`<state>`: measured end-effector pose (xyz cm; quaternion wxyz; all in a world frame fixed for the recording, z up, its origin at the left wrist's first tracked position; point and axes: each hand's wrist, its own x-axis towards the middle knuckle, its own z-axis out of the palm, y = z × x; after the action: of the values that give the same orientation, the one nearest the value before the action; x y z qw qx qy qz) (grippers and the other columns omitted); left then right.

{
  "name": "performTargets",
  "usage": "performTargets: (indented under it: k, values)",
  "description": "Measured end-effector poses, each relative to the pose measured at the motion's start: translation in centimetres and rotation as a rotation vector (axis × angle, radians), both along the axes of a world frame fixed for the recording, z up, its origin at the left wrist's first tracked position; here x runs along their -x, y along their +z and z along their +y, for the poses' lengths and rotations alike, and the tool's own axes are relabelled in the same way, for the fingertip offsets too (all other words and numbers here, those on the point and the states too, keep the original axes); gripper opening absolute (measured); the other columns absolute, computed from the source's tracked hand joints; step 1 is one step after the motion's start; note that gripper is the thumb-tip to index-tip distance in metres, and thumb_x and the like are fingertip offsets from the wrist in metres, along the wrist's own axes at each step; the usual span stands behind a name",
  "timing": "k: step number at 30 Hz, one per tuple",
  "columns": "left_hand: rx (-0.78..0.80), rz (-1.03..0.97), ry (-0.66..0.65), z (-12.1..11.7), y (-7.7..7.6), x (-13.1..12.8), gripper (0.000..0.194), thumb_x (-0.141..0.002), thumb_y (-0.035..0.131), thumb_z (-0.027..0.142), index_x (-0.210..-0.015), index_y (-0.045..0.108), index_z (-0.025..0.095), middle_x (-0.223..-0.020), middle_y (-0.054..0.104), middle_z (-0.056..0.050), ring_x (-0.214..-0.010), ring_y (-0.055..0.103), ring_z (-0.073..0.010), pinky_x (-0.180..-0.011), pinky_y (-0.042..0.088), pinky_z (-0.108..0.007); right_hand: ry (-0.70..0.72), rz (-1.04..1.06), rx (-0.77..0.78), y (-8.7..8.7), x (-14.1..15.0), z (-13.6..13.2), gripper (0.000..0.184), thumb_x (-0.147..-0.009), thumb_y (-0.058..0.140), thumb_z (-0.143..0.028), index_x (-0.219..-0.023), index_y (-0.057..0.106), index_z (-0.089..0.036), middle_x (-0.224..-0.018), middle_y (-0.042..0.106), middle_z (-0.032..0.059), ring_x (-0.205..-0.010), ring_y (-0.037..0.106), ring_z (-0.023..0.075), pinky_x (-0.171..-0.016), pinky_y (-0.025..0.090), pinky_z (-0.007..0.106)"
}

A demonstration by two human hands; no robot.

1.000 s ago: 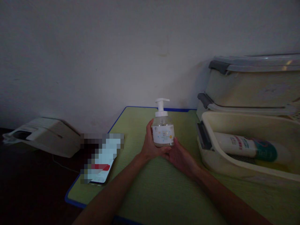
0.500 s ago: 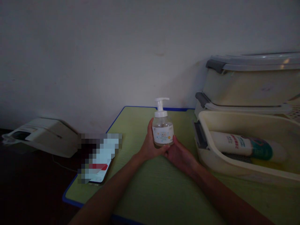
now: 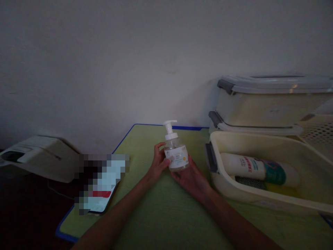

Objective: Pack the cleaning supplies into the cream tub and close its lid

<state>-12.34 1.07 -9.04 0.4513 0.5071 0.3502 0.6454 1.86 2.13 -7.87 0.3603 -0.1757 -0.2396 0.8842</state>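
Note:
Both hands hold a clear pump bottle (image 3: 176, 157) with a white pump head and a white printed label, raised over the green table (image 3: 156, 215). The bottle leans a little to the left. My left hand (image 3: 157, 164) is closed on its left side, the thumb pressed on the label's edge. From below and the right, my right hand (image 3: 191, 177) wraps round the base; some of its fingers are hidden behind the bottle.
A phone (image 3: 105, 187), partly pixelated, lies at the table's left. On the right stands an open cream bin (image 3: 215, 173) holding a white and teal bottle (image 3: 260, 168). Lidded storage boxes (image 3: 270, 107) are stacked behind it. A white bin-like object (image 3: 44, 159) is beyond the table's left edge.
The pump bottle has tilted to the left and sits slightly lower in view. My left thumb has moved from beneath the bottle onto its label. The whole view has shifted slightly.

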Motion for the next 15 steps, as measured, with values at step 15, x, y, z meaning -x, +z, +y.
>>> performTargets:
  k: [15]
  values:
    - [0.101, -0.017, -0.056, -2.1, 5.3, 2.8, 0.076, -0.037, 0.068, 0.073, -0.088, 0.062, 0.017, -0.076, 0.066, -0.007, -0.085, 0.062, -0.0295, -0.064, 0.050, -0.034, -0.172, -0.369, -0.698, 5.5, 0.8, -5.4, 0.072, -0.056, 0.075, -0.034, -0.105, 0.021, -0.029, -0.107, 0.047, 0.0048, -0.088, 0.055, 0.0182, -0.065, 0.048, 0.030]
